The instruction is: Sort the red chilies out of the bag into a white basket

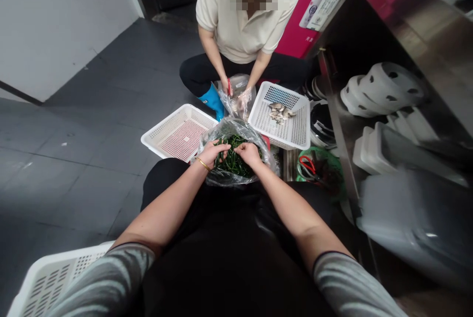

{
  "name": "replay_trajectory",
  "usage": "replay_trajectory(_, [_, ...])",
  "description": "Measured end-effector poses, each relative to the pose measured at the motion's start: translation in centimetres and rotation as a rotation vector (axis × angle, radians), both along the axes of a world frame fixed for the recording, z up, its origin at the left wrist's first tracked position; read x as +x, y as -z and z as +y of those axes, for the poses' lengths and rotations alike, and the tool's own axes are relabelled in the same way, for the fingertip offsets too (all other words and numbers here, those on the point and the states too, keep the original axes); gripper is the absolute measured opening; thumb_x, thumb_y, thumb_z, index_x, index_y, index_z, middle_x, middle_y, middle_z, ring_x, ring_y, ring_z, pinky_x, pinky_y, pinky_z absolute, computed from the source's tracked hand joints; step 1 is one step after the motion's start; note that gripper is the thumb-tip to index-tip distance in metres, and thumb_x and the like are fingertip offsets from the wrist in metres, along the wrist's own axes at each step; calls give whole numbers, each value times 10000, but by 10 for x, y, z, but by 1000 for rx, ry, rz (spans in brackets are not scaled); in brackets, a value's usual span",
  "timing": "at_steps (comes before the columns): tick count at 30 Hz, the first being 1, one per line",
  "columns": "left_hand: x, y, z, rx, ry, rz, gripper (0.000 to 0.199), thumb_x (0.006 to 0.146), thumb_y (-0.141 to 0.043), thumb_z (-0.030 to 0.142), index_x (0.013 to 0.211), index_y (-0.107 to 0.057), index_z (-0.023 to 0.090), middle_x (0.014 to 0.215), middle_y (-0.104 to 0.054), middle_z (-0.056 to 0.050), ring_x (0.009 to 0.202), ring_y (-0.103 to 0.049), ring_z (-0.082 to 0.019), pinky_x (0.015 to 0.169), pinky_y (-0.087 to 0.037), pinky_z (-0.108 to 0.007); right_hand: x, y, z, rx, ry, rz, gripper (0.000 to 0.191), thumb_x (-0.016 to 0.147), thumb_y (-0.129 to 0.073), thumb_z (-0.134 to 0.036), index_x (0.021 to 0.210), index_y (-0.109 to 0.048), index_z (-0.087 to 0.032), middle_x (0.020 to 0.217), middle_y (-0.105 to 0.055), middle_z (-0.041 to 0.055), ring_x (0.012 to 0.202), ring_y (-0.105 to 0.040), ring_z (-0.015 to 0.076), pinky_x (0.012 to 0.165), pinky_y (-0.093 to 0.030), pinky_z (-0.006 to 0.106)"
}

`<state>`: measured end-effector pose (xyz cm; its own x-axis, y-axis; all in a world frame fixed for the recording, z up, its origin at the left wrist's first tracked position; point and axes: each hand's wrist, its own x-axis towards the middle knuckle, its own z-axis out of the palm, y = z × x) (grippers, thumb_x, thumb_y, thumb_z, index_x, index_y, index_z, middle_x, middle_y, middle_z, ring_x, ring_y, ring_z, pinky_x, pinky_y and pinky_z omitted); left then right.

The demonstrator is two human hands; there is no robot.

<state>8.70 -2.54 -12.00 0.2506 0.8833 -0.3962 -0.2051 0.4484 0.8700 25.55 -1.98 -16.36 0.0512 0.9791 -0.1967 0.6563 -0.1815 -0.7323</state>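
Observation:
A clear plastic bag [210, 134] full of thin dark green chili peppers [236, 166] stands open in front of my lap. Over its left side, my left hand [214, 153] is curled around some of the peppers, thumb pointing right. A gold bracelet circles that wrist. My right hand [249, 153] is closed in a pinch just to the right, above the peppers. Whatever sits between its fingertips is too small to make out. The two hands are close together but apart.
Opposite me a person [244, 26] sits with red-handled scissors over another plastic bag [236, 95]. White baskets stand left [170, 132] and right [277, 132], the right one holding greyish pieces [281, 113]. Red-handled scissors [307, 165] lie near a green bag. Steel shelving [354, 169] with containers lines the right.

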Motion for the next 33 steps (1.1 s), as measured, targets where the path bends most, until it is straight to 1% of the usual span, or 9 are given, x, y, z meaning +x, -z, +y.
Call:
replay_trajectory(4, [1,2,-2,39,-14,123,319,584,-813,305,648,-536,161,468,-509,22,372,-442,-75,345,-262,-201,3,-17,-2,163,23,201,188,742,-621,-367,696,-646,-186,645,-615,-22,613,-548,132,611,-430,234])
replay_trajectory(7, [2,0,-2,100,12,150,315,575,-829,310,699,-585,154,472,-518,25,386,-447,-75,363,-278,-198,3,-36,-9,297,-50,312,239,743,-632,-420,798,-678,-191,724,-637,5,661,-566,145,636,-455,249])
replay_trajectory(13, [5,-4,0,142,54,135,280,598,-812,309,671,-600,142,500,-544,13,400,-448,-70,372,-288,-203,2,-46,-16,36,-154,624,400,776,-579,-496,1022,-641,-187,655,-599,-25,477,-509,110,464,-413,232])
replay_trajectory(16, [4,-6,1,111,-15,115,290,619,-785,310,591,-546,148,483,-539,10,381,-434,-66,360,-281,-208,7,-48,-16,44,-149,466,360,813,-566,-507,978,-626,-192,670,-606,-31,506,-536,107,483,-409,217])
replay_trajectory(20, [3,-10,0,110,-36,83,290,613,-773,287,564,-525,144,476,-536,10,381,-432,-59,356,-290,-199,3,-55,-25,-51,-414,234,399,903,-494,-485,683,-613,-174,529,-546,-31,497,-525,107,561,-414,225])
replay_trajectory(22, [3,-11,0,76,-69,54,268,599,-768,273,582,-538,137,474,-522,17,388,-440,-58,353,-288,-188,-3,-60,-31,19,-429,227,415,933,-454,-448,652,-592,-176,537,-546,-27,526,-533,110,588,-412,224])
replay_trajectory(28, [-1,-8,5,-163,-32,-170,182,597,-702,222,643,-566,111,493,-478,27,397,-419,-42,340,-222,-151,-2,-78,-41,301,-501,143,328,959,-447,-356,748,-631,-185,745,-638,15,718,-592,133,707,-427,233])
replay_trajectory(31, [-4,-11,6,-187,-11,-306,150,593,-650,219,622,-548,114,500,-450,30,410,-411,-47,344,-225,-151,10,-73,-40,192,-561,-169,176,889,-597,-340,916,-689,-193,863,-661,45,783,-611,162,719,-429,248])
replay_trajectory(33, [-7,-15,5,-159,-2,-381,149,577,-633,226,622,-538,120,545,-495,9,458,-464,-69,353,-250,-155,14,-64,-41,89,-630,-391,224,835,-668,-339,1023,-696,-220,933,-670,60,829,-626,193,703,-428,260])
